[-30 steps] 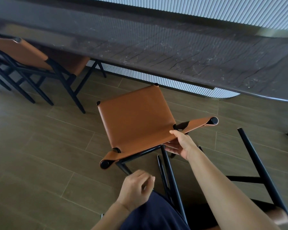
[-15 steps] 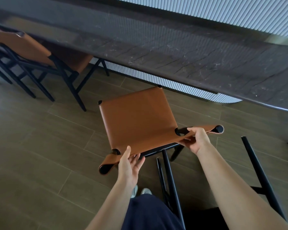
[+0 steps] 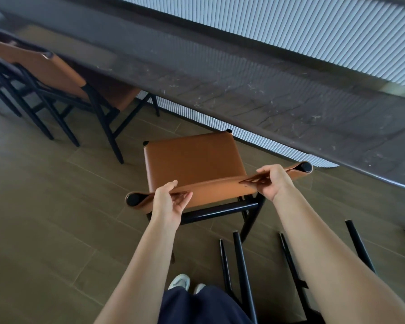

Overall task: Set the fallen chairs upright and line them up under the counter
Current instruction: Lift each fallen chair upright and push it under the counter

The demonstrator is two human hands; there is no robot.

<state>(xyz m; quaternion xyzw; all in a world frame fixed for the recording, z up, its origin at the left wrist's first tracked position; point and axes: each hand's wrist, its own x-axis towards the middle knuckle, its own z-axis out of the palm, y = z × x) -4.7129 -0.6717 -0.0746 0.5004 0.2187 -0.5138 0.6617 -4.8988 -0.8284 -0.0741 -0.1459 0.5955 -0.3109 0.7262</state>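
Observation:
A chair with a tan leather seat and black frame stands upright in front of me, its seat's far edge near the dark stone counter. My left hand grips the left part of its leather back strap. My right hand grips the right part of the same strap. Another tan chair stands upright at the left, pushed partly under the counter. A fallen chair's black legs stick up from the floor at my lower right; its seat is hidden.
The counter's ribbed white base panel runs along the floor behind the chair. The brown tiled floor lies open to the left. My shoes are just behind the held chair.
My left hand rose from near my waist and took hold of the back strap. My right hand slid from under the seat's edge onto the strap. The chair turned square to the counter.

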